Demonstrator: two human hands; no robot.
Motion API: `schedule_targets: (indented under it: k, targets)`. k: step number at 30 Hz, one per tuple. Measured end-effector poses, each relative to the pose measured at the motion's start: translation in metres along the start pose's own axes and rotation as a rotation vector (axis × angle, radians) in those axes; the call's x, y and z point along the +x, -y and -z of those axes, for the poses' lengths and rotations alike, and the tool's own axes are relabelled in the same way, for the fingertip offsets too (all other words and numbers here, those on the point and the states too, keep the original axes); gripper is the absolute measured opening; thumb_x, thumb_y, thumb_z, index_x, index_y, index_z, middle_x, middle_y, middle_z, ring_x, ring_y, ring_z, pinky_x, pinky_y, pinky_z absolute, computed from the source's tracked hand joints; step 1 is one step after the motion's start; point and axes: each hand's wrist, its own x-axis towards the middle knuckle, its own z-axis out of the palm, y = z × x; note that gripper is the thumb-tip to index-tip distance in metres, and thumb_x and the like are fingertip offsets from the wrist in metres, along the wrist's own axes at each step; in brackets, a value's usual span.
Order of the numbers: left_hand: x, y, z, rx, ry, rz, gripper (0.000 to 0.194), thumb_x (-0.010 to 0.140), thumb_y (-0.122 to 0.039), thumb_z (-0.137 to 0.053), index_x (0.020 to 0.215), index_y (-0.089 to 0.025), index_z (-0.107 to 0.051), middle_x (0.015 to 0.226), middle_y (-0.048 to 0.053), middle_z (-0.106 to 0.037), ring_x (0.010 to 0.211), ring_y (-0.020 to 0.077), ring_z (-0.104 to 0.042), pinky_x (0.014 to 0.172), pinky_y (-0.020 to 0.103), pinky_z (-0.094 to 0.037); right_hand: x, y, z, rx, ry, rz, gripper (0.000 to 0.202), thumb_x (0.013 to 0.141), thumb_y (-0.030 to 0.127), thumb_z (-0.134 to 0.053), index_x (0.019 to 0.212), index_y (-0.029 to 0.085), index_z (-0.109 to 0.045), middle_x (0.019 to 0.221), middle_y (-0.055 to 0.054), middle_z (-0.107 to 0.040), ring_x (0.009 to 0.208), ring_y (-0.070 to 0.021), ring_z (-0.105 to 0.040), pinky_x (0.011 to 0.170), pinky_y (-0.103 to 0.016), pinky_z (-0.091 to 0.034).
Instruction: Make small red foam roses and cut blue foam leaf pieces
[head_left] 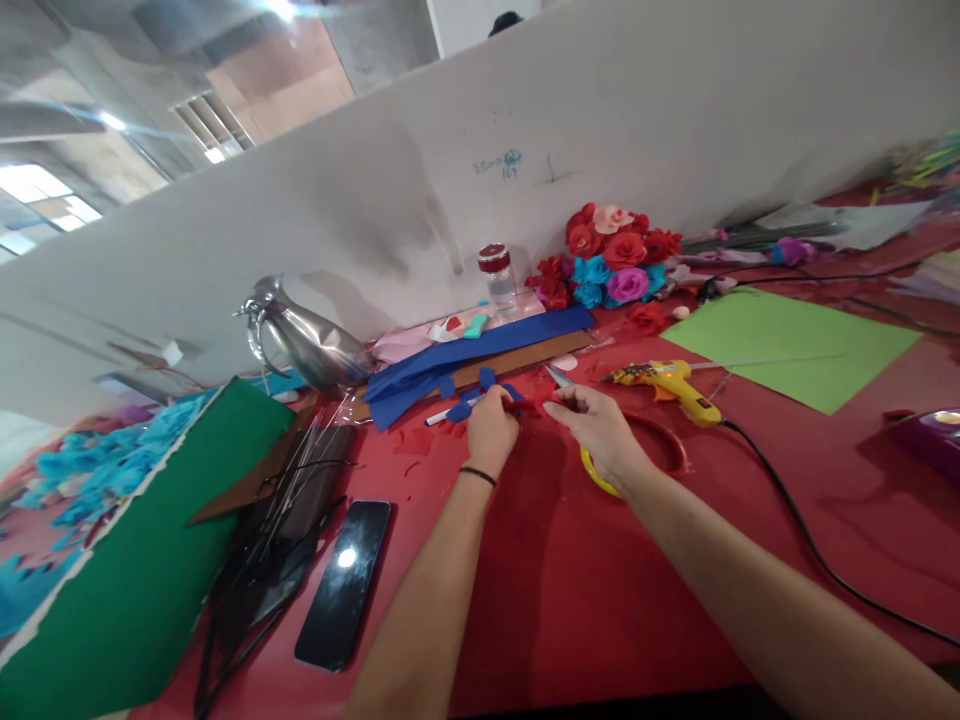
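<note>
My left hand [491, 433], with a dark band at the wrist, is closed on the left end of a small red piece [529, 404]. The other end of that piece is pinched by my right hand [592, 425]. Scissors [600, 474] with yellow and red handles lie partly beneath my right hand, their blade tips showing beyond it. Blue scraps and a white pen [437, 417] are just left of my left hand. A yellow glue gun [671, 386] rests to the right of my hands.
Behind the hands are blue paper strips [480, 350], a jar [496, 275], paper roses [624, 250] and a steel jug [307, 335]. A phone [345, 585] and green box [150, 580] lie left; green paper [799, 345] and the glue gun's cord [795, 525] are right.
</note>
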Motion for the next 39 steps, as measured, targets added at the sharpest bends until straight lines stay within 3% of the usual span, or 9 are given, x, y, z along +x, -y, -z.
schedule_targets:
  k: [4,6,10,15,19,23,30,34,39]
  targets:
    - [-0.017,0.009,0.006,-0.481,0.016,0.136,0.026,0.074,-0.009,-0.058,0.098,-0.017,-0.061,0.075,0.001,-0.064,0.071,0.0133,-0.06,0.073,0.027,-0.047,-0.004,0.007,-0.004,0.177,0.008,-0.117,0.025,0.056,0.037,-0.072,0.068,0.02,-0.059,0.058,0.004,-0.057,0.051,-0.0099,-0.048,0.051,-0.025,-0.039]
    - [-0.024,0.013,0.009,-0.537,0.006,0.128,0.025,0.074,-0.01,-0.057,0.096,-0.017,-0.064,0.079,0.002,-0.066,0.072,0.0128,-0.061,0.073,0.027,-0.047,-0.005,0.009,-0.005,0.228,-0.013,-0.134,0.026,0.053,0.036,-0.074,0.067,0.02,-0.059,0.059,0.003,-0.058,0.052,-0.01,-0.05,0.052,-0.025,-0.04]
    - [-0.033,0.014,0.009,-0.257,-0.084,0.016,0.021,0.076,-0.008,-0.052,0.082,-0.019,-0.069,0.089,0.004,-0.07,0.081,0.0145,-0.061,0.079,0.03,-0.048,-0.003,0.011,-0.001,0.291,-0.128,-0.08,0.025,0.054,0.035,-0.074,0.066,0.021,-0.057,0.06,0.005,-0.056,0.05,-0.0091,-0.048,0.05,-0.024,-0.039]
    - [-0.043,-0.001,-0.004,-0.039,0.086,-0.169,0.01,0.075,-0.015,-0.062,0.082,-0.02,-0.068,0.09,0.007,-0.066,0.09,0.0206,-0.059,0.087,0.036,-0.047,0.001,0.015,0.006,0.298,-0.201,-0.014,0.021,0.059,0.033,-0.071,0.067,0.023,-0.054,0.059,0.006,-0.052,0.048,-0.0097,-0.044,0.046,-0.025,-0.033]
    - [-0.05,-0.009,-0.013,-0.005,0.101,-0.194,0.018,0.066,-0.003,-0.06,0.075,-0.018,-0.061,0.089,0.008,-0.063,0.092,0.0233,-0.057,0.085,0.038,-0.047,-0.002,0.017,0.004,0.339,-0.197,-0.051,0.02,0.057,0.029,-0.071,0.065,0.022,-0.054,0.058,0.005,-0.052,0.047,-0.0093,-0.043,0.046,-0.025,-0.032]
    - [-0.052,-0.008,-0.012,-0.353,0.086,-0.067,0.029,0.061,0.005,-0.047,0.075,-0.019,-0.055,0.073,0.001,-0.06,0.075,0.0153,-0.058,0.073,0.029,-0.047,-0.006,0.019,0.0,0.352,-0.193,-0.079,0.02,0.056,0.029,-0.071,0.064,0.022,-0.054,0.057,0.005,-0.053,0.048,-0.0101,-0.045,0.046,-0.025,-0.033]
    - [-0.05,0.003,0.001,-0.926,0.129,0.302,0.008,0.069,-0.013,-0.052,0.075,-0.018,-0.054,0.069,-0.001,-0.061,0.06,0.0106,-0.06,0.059,0.024,-0.046,-0.008,0.02,-0.001,0.433,-0.195,-0.134,0.018,0.053,0.023,-0.072,0.061,0.02,-0.056,0.055,0.005,-0.054,0.046,-0.007,-0.044,0.043,-0.021,-0.031]
    - [-0.049,0.004,0.006,-0.558,0.005,0.058,0.014,0.076,-0.013,-0.049,0.079,-0.018,-0.062,0.084,0.004,-0.067,0.076,0.0136,-0.063,0.072,0.027,-0.049,-0.007,0.018,-0.002,0.427,-0.188,-0.157,0.021,0.051,0.025,-0.074,0.06,0.021,-0.056,0.054,0.005,-0.055,0.045,-0.0072,-0.045,0.041,-0.021,-0.031]
    - [-0.059,-0.006,0.0,-0.115,0.099,-0.215,0.029,0.076,-0.028,-0.066,0.103,-0.017,-0.065,0.105,0.01,-0.065,0.096,0.0214,-0.062,0.087,0.035,-0.049,-0.007,0.018,-0.001,0.461,-0.191,-0.151,0.021,0.049,0.023,-0.074,0.059,0.02,-0.056,0.052,0.006,-0.054,0.045,-0.006,-0.044,0.042,-0.02,-0.031]
